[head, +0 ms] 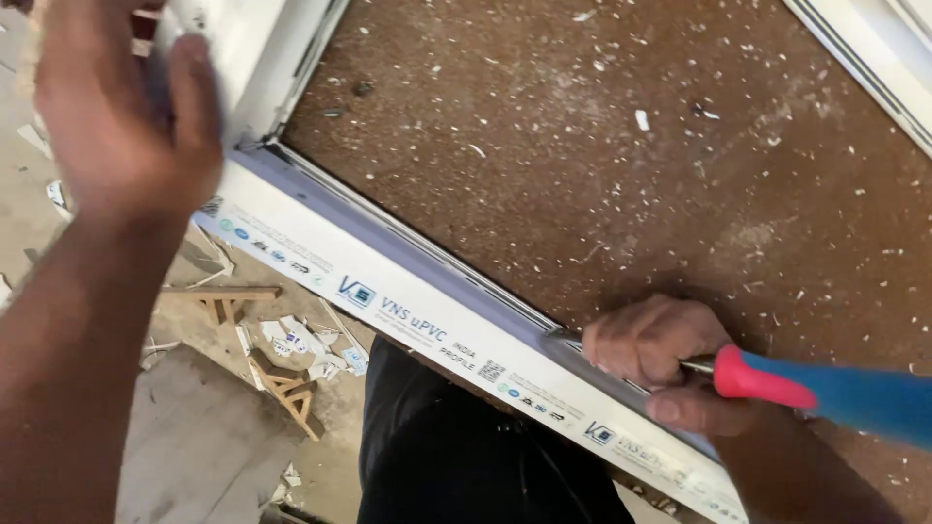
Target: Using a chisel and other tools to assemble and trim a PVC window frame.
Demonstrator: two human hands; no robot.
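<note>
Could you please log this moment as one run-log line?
left hand: raised at frame corner, blurred | right hand: grips screwdriver, tip in white frame groove | brown board: speckled

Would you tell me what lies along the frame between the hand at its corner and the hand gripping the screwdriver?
In the head view, only the bare white frame bar with its grey channel runs between the left hand and the right hand holding the screwdriver.

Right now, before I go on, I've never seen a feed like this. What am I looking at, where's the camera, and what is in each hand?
This is one camera worn on a person's head, looking down at their own bare hands. The right hand grips a screwdriver with a red-and-blue handle, its shaft laid in the groove of a white plastic window frame. The frame lies on a brown board speckled with white chips. The left hand, blurred, is raised at the frame's corner; whether it touches is unclear. Offcuts litter the floor.
</note>
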